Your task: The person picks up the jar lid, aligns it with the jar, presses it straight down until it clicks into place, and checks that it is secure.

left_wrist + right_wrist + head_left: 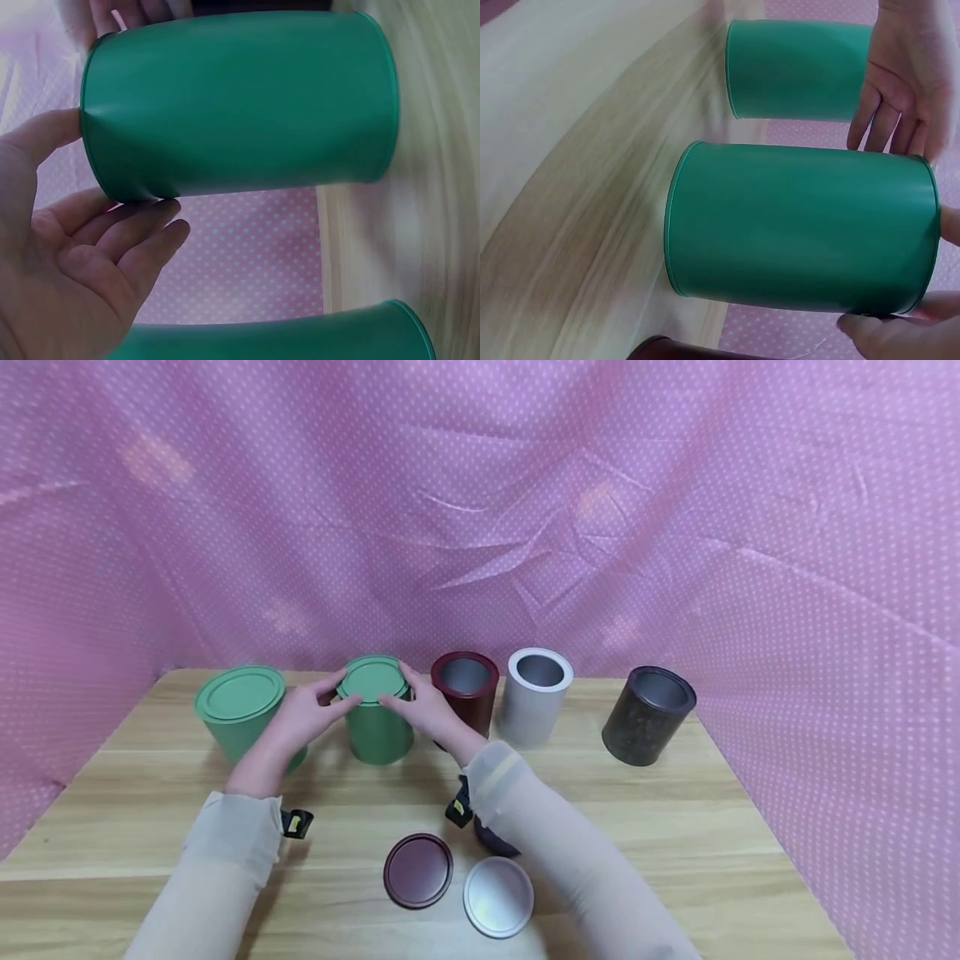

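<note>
A green can [379,737] stands upright on the table with a green lid [373,678] seated on its top. My left hand [302,712] holds the can's upper rim from the left, thumb at the near edge and the other fingers along the side. From the opposite side, my right hand [431,706] grips the same rim, its thumb also toward me. In the left wrist view, the left fingertips [171,210] lie against the can's wall just below the rim. A second green can [238,697], lidded too, stands left of it, partly behind my left forearm.
Right of the held can stand a dark red can [467,693], a white can [534,702] and a black can [647,718], all uncovered. Nearer me lie a dark red lid [418,871], a white lid [498,897] and a black lid [495,842] partly under my right sleeve. Pink dotted cloth [480,527] surrounds the table.
</note>
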The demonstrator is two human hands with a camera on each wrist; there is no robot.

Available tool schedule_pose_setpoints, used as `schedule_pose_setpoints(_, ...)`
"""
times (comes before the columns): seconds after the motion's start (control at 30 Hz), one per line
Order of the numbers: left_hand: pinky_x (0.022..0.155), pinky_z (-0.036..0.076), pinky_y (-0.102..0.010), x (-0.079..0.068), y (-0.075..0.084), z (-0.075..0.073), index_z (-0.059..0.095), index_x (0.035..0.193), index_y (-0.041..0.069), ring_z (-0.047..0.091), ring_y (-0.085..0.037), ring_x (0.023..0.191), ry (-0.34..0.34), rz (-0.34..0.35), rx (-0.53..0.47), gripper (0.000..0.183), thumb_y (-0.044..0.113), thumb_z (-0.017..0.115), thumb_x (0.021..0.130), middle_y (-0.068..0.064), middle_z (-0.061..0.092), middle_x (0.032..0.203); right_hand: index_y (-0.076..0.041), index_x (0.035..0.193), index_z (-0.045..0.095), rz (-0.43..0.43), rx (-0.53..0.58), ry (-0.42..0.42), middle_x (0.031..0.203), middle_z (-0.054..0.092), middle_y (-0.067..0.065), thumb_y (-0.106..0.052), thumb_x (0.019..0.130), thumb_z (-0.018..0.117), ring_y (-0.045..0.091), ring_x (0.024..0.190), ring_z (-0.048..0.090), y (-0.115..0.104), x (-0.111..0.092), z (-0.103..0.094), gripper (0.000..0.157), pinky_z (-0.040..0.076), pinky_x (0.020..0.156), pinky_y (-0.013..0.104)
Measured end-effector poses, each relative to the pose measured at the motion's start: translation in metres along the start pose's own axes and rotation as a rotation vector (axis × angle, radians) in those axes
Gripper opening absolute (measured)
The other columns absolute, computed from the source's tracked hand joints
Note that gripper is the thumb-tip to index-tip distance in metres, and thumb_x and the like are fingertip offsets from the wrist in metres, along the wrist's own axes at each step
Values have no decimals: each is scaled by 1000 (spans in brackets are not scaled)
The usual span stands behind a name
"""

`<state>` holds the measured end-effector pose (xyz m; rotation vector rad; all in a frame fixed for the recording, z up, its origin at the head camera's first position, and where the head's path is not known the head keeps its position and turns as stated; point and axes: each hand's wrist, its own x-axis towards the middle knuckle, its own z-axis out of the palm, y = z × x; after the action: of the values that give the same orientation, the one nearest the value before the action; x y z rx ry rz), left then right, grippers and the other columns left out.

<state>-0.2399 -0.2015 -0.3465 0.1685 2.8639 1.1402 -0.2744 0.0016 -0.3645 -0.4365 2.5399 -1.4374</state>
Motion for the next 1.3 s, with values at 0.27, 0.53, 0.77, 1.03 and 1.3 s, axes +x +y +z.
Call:
schedule_pose_setpoints(0.27,110,32,-60,-2,-4,1,11,156,15,34,-49,135,23,44,62,78,55,44,98,-29,26,153,-19,156,17,-66,-65,-13,160,26,2,-44,94,60,21,147,26,0,-9,-3,80,28,118,45)
schedule_pose_setpoints(0.53,113,17,-67,-15,-6,0,3,157,18,15,-49,143,102,91,78,86,55,50,95,-16,6,162,-15,156,15,-85,-133,-52,160,24,9,-39,93,64,24,147,25,5,-29,-16,83,26,119,44)
schedule_pose_setpoints(0.77,109,19,-70,-37,-6,5,7,157,22,18,-52,141,147,136,86,82,48,55,95,-16,10,161,-9,155,20,-76,-229,-69,159,26,11,-42,92,64,23,147,23,17,-53,-23,83,23,120,41)
schedule_pose_setpoints(1.03,105,33,-65,-64,-11,30,29,153,15,35,-48,136,233,270,107,77,35,68,90,-19,28,155,-5,153,23,-169,-353,-179,160,22,14,-34,92,67,28,147,22,39,-90,-23,80,23,120,45)
schedule_pose_setpoints(1.3,105,32,-65,-84,-15,63,32,152,17,29,-38,143,73,378,227,82,41,72,84,-13,30,157,-3,152,27,-196,-450,-259,158,26,15,-36,90,67,31,146,26,59,-127,-17,81,26,118,47)
